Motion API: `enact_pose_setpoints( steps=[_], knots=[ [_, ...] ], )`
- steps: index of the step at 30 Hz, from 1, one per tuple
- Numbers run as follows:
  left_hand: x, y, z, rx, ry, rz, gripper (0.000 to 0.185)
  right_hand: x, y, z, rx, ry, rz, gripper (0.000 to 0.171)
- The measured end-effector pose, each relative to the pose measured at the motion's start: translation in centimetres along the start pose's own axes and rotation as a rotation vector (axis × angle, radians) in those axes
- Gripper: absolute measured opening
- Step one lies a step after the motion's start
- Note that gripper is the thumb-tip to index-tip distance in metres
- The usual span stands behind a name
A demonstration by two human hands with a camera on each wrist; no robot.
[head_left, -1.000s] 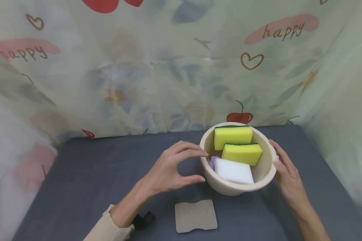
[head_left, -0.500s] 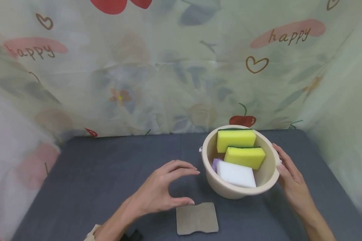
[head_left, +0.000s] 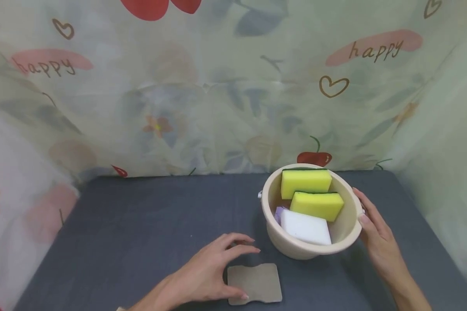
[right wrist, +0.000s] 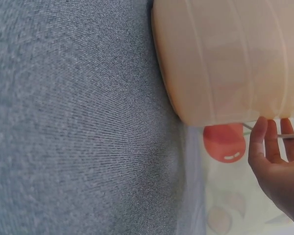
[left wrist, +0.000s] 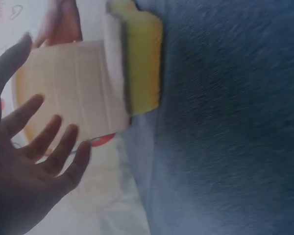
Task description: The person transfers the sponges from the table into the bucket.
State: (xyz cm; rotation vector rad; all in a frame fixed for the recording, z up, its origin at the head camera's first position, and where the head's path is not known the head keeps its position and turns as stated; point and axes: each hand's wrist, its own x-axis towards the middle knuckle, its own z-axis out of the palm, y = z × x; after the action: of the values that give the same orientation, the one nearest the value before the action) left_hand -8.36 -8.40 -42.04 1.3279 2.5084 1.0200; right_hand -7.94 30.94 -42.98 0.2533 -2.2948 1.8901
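A cream bowl [head_left: 344, 226] stands on the dark grey table [head_left: 148, 224] at the right. It holds two yellow sponges [head_left: 305, 181], a white sponge [head_left: 305, 226] and a small purple piece [head_left: 278, 212]. My right hand [head_left: 371, 226] rests with straight fingers against the bowl's right rim. My left hand [head_left: 222, 270] hovers low at the front with its fingers spread, and its thumb touches the near edge of a flat tan pad [head_left: 257, 283]. In the left wrist view the left hand [left wrist: 29, 161] is spread near the bowl [left wrist: 73, 93]. In the right wrist view the right hand's fingers [right wrist: 272, 152] lie against the bowl [right wrist: 225, 58].
A pale curtain [head_left: 202, 86] printed with hearts, cherries and the word "happy" closes the back and both sides of the table. Bare grey cloth stretches left of the bowl and pad.
My left hand has left the bowl's left side and moved down and towards me onto the tan pad. The right hand stays at the bowl's right rim.
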Motion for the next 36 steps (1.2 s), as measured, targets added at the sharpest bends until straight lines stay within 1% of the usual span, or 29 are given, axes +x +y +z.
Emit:
enact_pose_setpoints(
  steps=[2, 4, 9, 14, 17, 21, 28, 36],
  knots=[
    [-0.3, -0.1, 0.3, -0.007, -0.058, -0.033, 0.078, 0.1, 0.0, 0.0, 0.005, -0.003, -0.007, 0.051],
    [-0.6, -0.3, 0.5, -0.022, -0.099, -0.061, 0.079, 0.1, 0.0, 0.0, 0.015, -0.004, -0.006, 0.051],
    [-0.8, -0.6, 0.9, -0.028, -0.160, -0.102, 0.082, 0.1, 0.0, 0.1, 0.000, 0.003, 0.007, 0.051],
    [-1.0, -1.0, 1.1, -0.055, -0.266, -0.158, 0.084, 0.1, -0.1, 0.1, -0.022, 0.006, 0.018, 0.051],
    [-1.1, -1.2, 1.4, -0.059, -0.304, -0.162, 0.086, 0.2, -0.1, 0.1, -0.005, 0.005, 0.024, 0.051],
    [-1.1, -1.4, 2.0, -0.030, -0.300, -0.159, 0.086, 0.2, 0.0, 0.1, 0.004, 0.007, 0.034, 0.051],
    [-0.8, -1.2, 2.5, 0.043, -0.303, -0.201, 0.090, 0.2, -0.1, 0.3, 0.036, 0.005, 0.024, 0.050],
    [-0.7, -1.0, 2.9, 0.086, -0.279, -0.189, 0.092, 0.0, -0.3, 0.3, 0.030, 0.014, 0.024, 0.050]
  ],
)
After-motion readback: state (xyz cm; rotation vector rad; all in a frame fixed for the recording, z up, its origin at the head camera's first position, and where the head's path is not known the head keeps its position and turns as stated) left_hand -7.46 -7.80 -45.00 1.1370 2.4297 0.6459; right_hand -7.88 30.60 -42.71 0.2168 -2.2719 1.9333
